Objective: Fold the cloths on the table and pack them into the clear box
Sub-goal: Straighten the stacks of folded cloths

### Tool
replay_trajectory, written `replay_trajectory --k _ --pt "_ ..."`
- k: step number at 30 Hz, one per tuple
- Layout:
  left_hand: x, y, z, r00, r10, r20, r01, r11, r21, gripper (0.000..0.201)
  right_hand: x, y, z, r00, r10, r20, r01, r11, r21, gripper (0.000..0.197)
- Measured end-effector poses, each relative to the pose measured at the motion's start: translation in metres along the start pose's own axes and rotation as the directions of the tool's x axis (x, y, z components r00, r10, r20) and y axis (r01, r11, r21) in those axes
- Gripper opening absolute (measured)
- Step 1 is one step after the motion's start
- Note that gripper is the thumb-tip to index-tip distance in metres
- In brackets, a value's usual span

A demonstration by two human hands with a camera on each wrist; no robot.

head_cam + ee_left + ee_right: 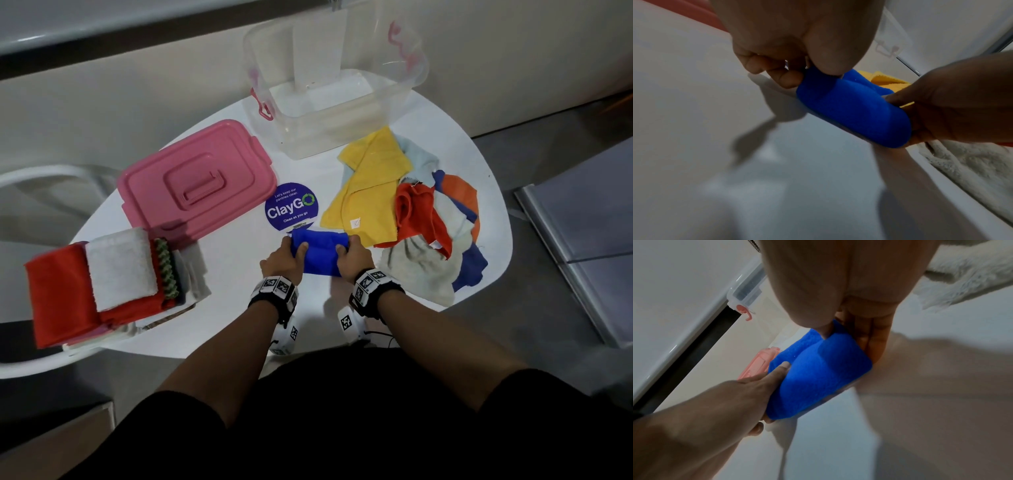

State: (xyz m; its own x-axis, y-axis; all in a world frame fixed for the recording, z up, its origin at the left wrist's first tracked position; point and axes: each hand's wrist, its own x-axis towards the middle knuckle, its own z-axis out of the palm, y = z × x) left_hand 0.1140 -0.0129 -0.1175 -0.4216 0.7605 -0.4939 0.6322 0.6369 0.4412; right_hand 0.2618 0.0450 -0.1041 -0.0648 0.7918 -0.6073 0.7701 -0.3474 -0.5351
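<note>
A folded blue cloth (320, 251) is held just above the white table (233, 274), near its front middle. My left hand (286, 255) grips its left end, thumb on top. My right hand (352, 255) grips the right end the same way. The wrist views show the blue cloth (855, 110) (818, 378) doubled over between both hands. The clear box (329, 85) stands at the back of the table with nothing in it. A loose heap of cloths lies to the right: a yellow cloth (370, 185), a red cloth (418, 216) and a grey-white cloth (421, 270) among them.
The pink lid (195, 181) lies left of centre. A stack of folded cloths (106, 284) in red and white sits at the table's left edge. A round blue sticker (291, 207) marks the table's middle. A white chair (41, 185) stands to the left.
</note>
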Motion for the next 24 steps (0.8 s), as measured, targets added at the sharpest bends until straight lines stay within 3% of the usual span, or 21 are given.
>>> replay_trajectory --k 6,9,12,16,18,20,22,24 --pt "-0.003 0.011 0.004 0.973 -0.230 -0.036 0.220 0.959 -0.179 0.062 0.010 -0.007 -0.007 0.997 0.070 0.045 -0.072 0.997 0.035 0.035" --pt "-0.007 0.013 0.006 0.962 -0.272 -0.005 0.269 0.953 -0.138 0.083 0.013 0.001 -0.014 0.990 0.029 0.141 -0.035 0.999 0.036 0.039" --pt "-0.008 0.011 0.008 0.962 -0.269 0.038 0.272 0.944 -0.185 0.088 0.017 0.010 -0.017 0.972 0.018 0.236 -0.023 1.000 0.015 0.037" --pt "-0.013 0.017 0.007 0.959 -0.241 0.149 0.282 0.867 -0.411 0.065 0.021 0.021 -0.017 0.959 0.019 0.281 -0.027 0.999 0.027 0.036" --pt "-0.020 0.021 0.006 0.969 -0.191 0.154 0.243 0.830 -0.502 0.054 0.017 0.022 -0.023 0.951 0.012 0.310 0.002 0.999 -0.043 0.031" --pt "-0.028 0.021 0.004 0.983 -0.114 0.146 0.176 0.813 -0.555 0.053 0.012 0.021 -0.027 0.939 -0.037 0.342 0.095 0.984 -0.152 0.040" --pt "-0.036 0.020 -0.006 0.981 -0.033 0.190 0.141 0.793 -0.593 0.058 0.004 0.017 -0.030 0.892 -0.183 0.414 0.276 0.945 -0.176 0.060" --pt "-0.045 0.017 -0.020 0.973 0.042 0.228 0.111 0.780 -0.617 0.062 -0.006 0.012 -0.031 0.771 -0.257 0.583 0.365 0.928 -0.074 0.068"
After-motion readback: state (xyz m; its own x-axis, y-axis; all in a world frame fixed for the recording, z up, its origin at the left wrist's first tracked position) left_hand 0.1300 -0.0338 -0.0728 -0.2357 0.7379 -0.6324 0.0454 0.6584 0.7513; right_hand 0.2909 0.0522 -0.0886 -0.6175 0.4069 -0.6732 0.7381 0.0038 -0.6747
